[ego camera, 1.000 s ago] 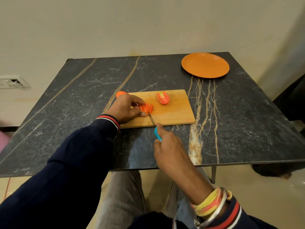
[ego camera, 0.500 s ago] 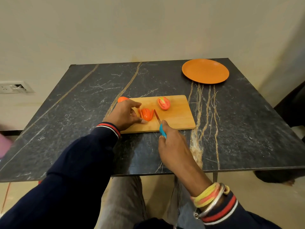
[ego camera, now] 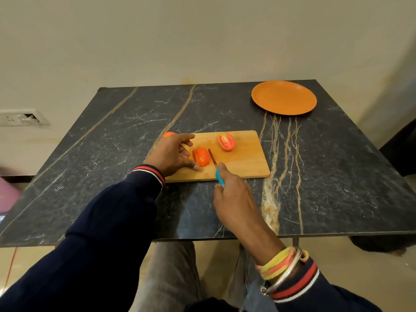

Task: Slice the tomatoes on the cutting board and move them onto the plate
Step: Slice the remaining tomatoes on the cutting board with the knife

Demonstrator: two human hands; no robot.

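Observation:
A wooden cutting board [ego camera: 245, 163] lies on the dark marble table. On it sits a sliced tomato half [ego camera: 201, 156], its slices still standing together. A second tomato half [ego camera: 226, 141] lies cut face up further right. Another tomato [ego camera: 169, 134] peeks out behind my left hand [ego camera: 172, 154], at the board's left end. My left hand hovers just left of the slices with fingers spread, thumb tip close to them. My right hand [ego camera: 234, 199] grips a blue-handled knife [ego camera: 215, 165], its blade just right of the slices. An orange plate [ego camera: 284, 97] stands bare at the far right.
The table [ego camera: 112, 154] ends in a front edge near my knees, with a wall behind it. A wall socket [ego camera: 20, 118] is at the left. Something pink [ego camera: 7, 194] shows at the far left edge.
The knife has come out of the tomato and now sits to the right of the slices. My left hand has let go of the tomato half and opened its fingers.

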